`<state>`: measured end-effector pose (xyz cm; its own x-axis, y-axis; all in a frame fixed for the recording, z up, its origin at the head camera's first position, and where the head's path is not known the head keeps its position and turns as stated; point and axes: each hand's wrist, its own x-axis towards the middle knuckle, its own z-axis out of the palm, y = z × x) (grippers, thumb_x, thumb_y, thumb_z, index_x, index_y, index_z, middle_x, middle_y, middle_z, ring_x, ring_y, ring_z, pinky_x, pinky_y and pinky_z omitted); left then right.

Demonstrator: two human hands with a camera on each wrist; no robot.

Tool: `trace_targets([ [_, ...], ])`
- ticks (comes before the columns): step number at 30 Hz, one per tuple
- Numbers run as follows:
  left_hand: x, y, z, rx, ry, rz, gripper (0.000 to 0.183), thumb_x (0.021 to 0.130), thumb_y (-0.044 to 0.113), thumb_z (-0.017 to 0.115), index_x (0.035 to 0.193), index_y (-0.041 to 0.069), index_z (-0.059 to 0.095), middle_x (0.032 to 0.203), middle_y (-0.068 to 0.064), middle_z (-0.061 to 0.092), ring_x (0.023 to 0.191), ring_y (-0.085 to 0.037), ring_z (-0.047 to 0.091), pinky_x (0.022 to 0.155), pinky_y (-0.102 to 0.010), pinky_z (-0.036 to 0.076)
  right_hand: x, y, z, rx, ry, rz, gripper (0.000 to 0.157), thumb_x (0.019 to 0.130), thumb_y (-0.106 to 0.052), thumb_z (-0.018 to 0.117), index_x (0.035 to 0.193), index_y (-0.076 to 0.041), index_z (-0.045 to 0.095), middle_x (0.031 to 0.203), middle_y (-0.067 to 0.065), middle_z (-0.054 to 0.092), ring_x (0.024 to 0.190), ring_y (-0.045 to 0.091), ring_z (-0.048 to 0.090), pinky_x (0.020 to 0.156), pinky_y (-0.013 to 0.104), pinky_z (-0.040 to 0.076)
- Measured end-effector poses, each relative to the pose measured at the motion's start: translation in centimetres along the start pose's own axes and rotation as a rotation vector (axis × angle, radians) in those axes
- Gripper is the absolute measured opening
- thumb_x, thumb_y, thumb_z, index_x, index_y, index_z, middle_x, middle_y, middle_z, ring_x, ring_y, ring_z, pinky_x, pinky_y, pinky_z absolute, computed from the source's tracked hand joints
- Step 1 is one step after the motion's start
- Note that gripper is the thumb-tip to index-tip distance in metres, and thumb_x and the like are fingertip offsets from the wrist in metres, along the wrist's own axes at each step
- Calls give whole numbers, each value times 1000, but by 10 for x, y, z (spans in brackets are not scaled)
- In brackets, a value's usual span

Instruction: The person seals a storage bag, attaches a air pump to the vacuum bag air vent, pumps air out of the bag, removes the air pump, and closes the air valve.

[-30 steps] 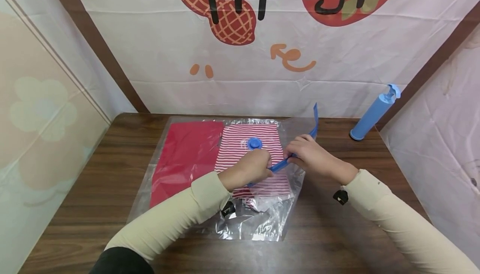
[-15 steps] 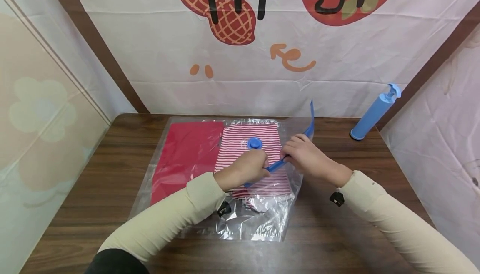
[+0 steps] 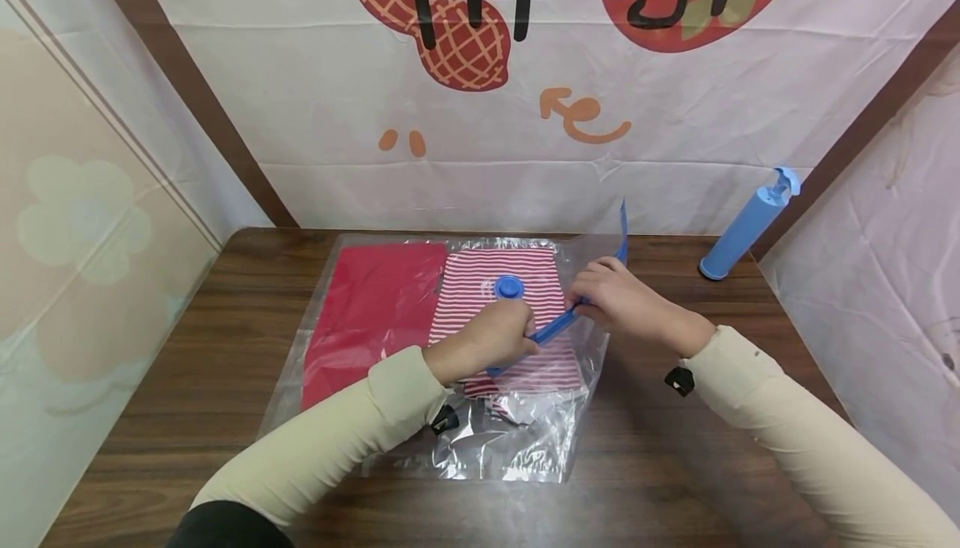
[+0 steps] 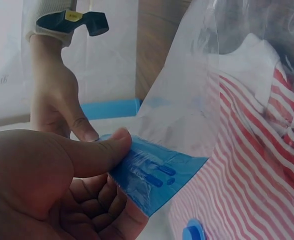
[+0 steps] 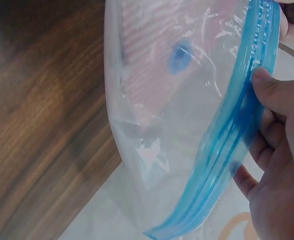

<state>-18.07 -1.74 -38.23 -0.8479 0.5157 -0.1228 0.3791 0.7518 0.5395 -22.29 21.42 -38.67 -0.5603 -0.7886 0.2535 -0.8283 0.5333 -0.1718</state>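
A clear vacuum storage bag point(image 3: 517, 456) lies on the table, holding folded red cloth point(image 3: 375, 306) and a red-and-white striped garment point(image 3: 491, 261). Its round blue valve point(image 3: 509, 286) sits over the stripes. The bag's blue zip strip point(image 3: 553, 327) is raised at an angle above the garment. My left hand point(image 3: 491, 336) pinches the strip toward its near end, thumb on top in the left wrist view. Farther along, my right hand point(image 3: 618, 298) pinches it between thumb and fingers. Beyond that hand the strip's end stands up. In the right wrist view, ridges run along the zip strip point(image 5: 222, 135).
A light-blue hand pump point(image 3: 746, 231) stands tilted at the table's back right corner. Printed cloth walls point(image 3: 480, 190) close off the back and both sides of the brown wooden table point(image 3: 187, 381).
My left hand has shifted slightly left, still pinching the strip. The right hand went a little left, then back right and up along it. The strip's raised end has moved left.
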Motion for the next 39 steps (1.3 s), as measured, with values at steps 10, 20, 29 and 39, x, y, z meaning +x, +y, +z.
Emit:
trace_targets([
  [10, -4, -5, -1, -22, 16, 26, 35, 84, 16, 84, 63, 13, 56, 55, 8, 48, 53, -8, 45, 50, -21, 36, 5, -5, 2, -99, 12, -38, 17, 86, 2, 77, 89, -11, 67, 85, -2, 65, 88, 20, 58, 99, 53, 41],
  [20, -3, -5, 2, -10, -3, 22, 35, 84, 15, 84, 64, 13, 56, 57, 7, 50, 56, -10, 48, 53, -24, 38, 7, 0, -5, -13, -40, 4, 15, 87, -6, 80, 94, -15, 70, 92, -6, 68, 94, 17, 59, 104, 51, 38],
  [29, -2, -1, -7, 61, -40, 1, 30, 85, 15, 83, 72, 12, 56, 62, 5, 51, 58, -11, 49, 53, -24, 40, 16, 2, -12, -24, -77, 4, 11, 89, -9, 78, 90, -15, 69, 87, -7, 66, 88, 17, 56, 104, 54, 37],
  [39, 11, 5, -10, 74, 66, 2, 38, 89, 21, 80, 67, 13, 50, 60, 4, 45, 58, -12, 44, 52, -25, 35, 31, -8, -7, -108, -19, -62, 11, 90, -7, 77, 89, -14, 68, 86, -5, 67, 91, 20, 60, 102, 53, 38],
])
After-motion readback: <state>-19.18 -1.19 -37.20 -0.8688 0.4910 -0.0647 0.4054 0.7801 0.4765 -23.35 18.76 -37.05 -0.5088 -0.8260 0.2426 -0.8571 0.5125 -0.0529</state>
